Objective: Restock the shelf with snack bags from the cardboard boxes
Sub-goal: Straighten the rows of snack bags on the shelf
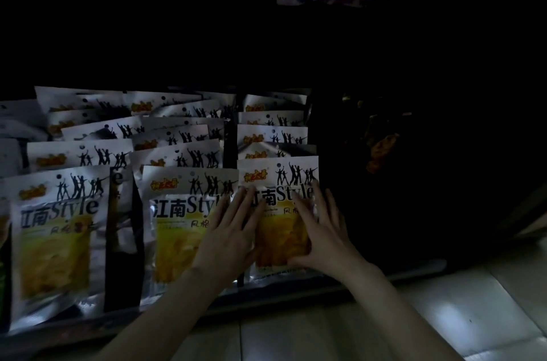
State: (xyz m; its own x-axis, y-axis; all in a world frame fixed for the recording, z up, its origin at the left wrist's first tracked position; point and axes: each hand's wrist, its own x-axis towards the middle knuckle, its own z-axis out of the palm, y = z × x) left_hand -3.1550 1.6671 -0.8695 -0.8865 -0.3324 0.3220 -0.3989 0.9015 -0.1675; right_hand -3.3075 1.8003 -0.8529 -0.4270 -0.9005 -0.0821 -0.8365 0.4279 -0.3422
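Three rows of silver snack bags, printed with yellow chips and dancing silhouettes, stand in a dim shelf. Both hands press flat, fingers straight and spread, on the front bag of the rightmost row: left hand on its left edge, right hand on its right.

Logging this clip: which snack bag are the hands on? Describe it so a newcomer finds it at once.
On the dim shelf, silver bags stand in three rows. Take the right row's front bag. Alone among them, it has the left hand and right hand laid flat on it.
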